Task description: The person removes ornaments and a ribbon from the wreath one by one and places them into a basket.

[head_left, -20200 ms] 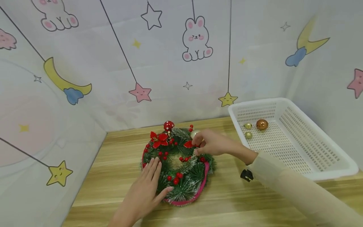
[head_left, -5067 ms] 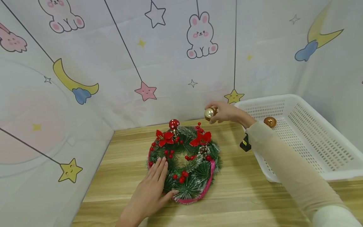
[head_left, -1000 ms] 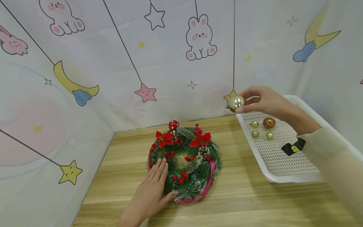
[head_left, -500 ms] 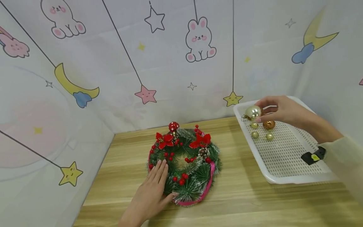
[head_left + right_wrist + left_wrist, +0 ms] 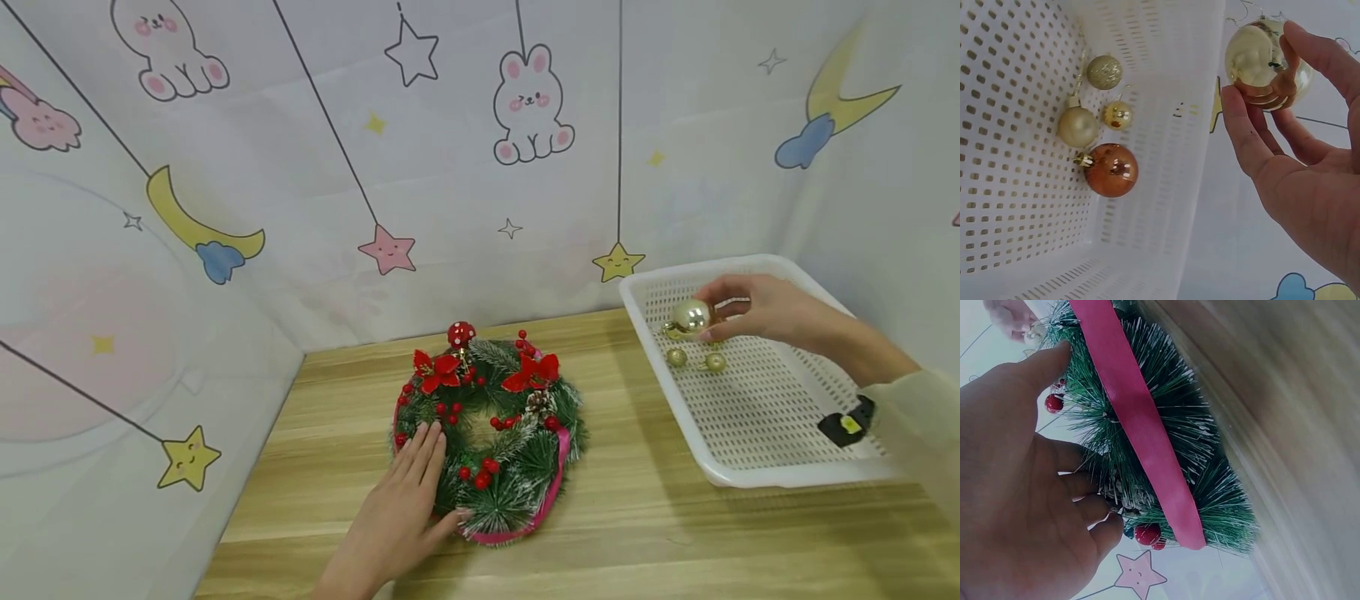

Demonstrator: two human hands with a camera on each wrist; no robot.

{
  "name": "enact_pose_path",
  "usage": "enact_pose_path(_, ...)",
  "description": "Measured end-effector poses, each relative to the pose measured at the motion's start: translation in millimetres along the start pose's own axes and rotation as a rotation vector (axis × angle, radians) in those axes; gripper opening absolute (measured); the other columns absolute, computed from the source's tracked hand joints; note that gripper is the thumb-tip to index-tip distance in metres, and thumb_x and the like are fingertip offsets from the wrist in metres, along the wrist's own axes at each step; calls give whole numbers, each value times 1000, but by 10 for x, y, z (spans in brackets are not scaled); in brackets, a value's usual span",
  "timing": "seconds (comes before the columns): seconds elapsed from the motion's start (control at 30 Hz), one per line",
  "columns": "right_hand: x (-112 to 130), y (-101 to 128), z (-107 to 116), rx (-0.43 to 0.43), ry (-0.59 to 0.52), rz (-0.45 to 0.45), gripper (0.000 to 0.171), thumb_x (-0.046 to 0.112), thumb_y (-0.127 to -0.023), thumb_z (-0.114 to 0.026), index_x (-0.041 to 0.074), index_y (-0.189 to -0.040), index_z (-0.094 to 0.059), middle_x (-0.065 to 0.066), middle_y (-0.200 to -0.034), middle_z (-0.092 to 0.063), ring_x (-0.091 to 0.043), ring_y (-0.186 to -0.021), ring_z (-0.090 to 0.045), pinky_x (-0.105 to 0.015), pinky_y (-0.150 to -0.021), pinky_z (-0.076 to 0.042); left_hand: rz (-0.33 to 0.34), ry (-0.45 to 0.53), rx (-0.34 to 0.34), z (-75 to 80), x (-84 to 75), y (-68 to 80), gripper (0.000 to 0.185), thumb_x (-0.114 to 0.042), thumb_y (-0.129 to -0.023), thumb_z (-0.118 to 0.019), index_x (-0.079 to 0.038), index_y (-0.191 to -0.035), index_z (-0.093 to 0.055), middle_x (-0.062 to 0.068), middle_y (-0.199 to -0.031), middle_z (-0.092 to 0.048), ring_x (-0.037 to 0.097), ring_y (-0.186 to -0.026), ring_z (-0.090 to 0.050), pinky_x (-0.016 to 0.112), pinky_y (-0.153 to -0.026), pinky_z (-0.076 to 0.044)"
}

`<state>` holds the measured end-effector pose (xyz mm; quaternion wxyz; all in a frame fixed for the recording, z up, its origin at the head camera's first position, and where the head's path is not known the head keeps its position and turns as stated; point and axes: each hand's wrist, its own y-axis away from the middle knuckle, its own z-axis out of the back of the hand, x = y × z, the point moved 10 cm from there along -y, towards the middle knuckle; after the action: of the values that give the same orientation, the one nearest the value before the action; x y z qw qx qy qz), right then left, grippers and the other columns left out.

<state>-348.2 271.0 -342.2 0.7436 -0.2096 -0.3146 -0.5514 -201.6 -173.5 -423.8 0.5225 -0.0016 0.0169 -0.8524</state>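
R hand: right hand (image 5: 757,310) pinches a shiny pale-gold round bauble (image 5: 692,316) w/ fingertips, held above the far-left corner of the white perforated plastic basket (image 5: 787,475); not yet touching the basket floor, as far as wrist view shows.
L hand: left hand (image 5: 401,504) lies flat, fingers straight, pressing on the near-left side of the green pine wreath w/ red berries, red flowers and pink ribbon (image 5: 491,433); grips nothing.
Wreath: flat on the wooden tabletop (image 5: 637,533), left of the basket, apart from it.
In basket: copper-brown glossy ball (image 5: 1110,169), matte gold ball (image 5: 1077,126), small shiny gold ball (image 5: 1117,115), glitter gold ball (image 5: 1104,72), all clustered in the basket's far-left corner, below the held bauble.
Progress (judged): four baubles already lie in the basket, a fifth is in hand over it, approx. at drop-off. No other ball ornaments visible on the wreath; berries, flowers, a red spotted mushroom (image 5: 461,334) and a pine cone are on it. Left: set the bauble down.
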Motion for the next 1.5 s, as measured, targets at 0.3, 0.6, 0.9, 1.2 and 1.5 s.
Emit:
enact_pose_path(0.3, -308, -64, -225, 108, -8, -18, 56, 26, -87, -87, 3, -132, -63, -10, -121, -70, -26, -115, -68, -34, -90, -57, -4, 9, 4, -6, 15, -6, 96, -66, -100, -58, 0, -165, -29, 17, -176, -20, 36, -165, -19, 51, -132, -29)
enact_pose_path(0.6, -526, -81, -436, 228, -7, -34, 47, 18, -88, -84, -2, -126, -65, -19, -136, -65, -32, -122, -67, -29, -88, -58, -10, 5, -12, 10, 7, -7, 96, -66, -100, -56, 1, -164, -31, 18, -176, -21, 36, -164, -21, 51, -132, -29)
enact_pose_path(0.9, -556, -91, -646, 353, 15, -67, 57, 23, -85, -88, -2, -130, -64, -13, -129, -72, -31, -123, -67, -40, -98, -58, -12, 6, -15, 16, 9, -2, 96, -67, -100, -57, 0, -164, -31, 17, -176, -21, 37, -164, -21, 52, -131, -31)
enact_pose_path(1.2, -554, -85, -685, 370, 4, -78, 62, 23, -84, -89, -4, -132, -62, -15, -132, -70, -36, -127, -64, -40, -95, -60, -9, 1, -10, 17, 18, -7, 95, -65, -100, -58, 0, -164, -31, 18, -176, -21, 37, -164, -21, 51, -131, -30)
enact_pose_path(1.5, -465, -75, -618, 340, 147, -55, 63, 27, -80, -92, -3, -128, -65, -14, -124, -72, -27, -114, -67, -32, -84, -58, 0, 26, 12, -5, 27, -1, 95, -65, -100, -57, -1, -165, -30, 16, -177, -19, 35, -165, -18, 51, -132, -29)
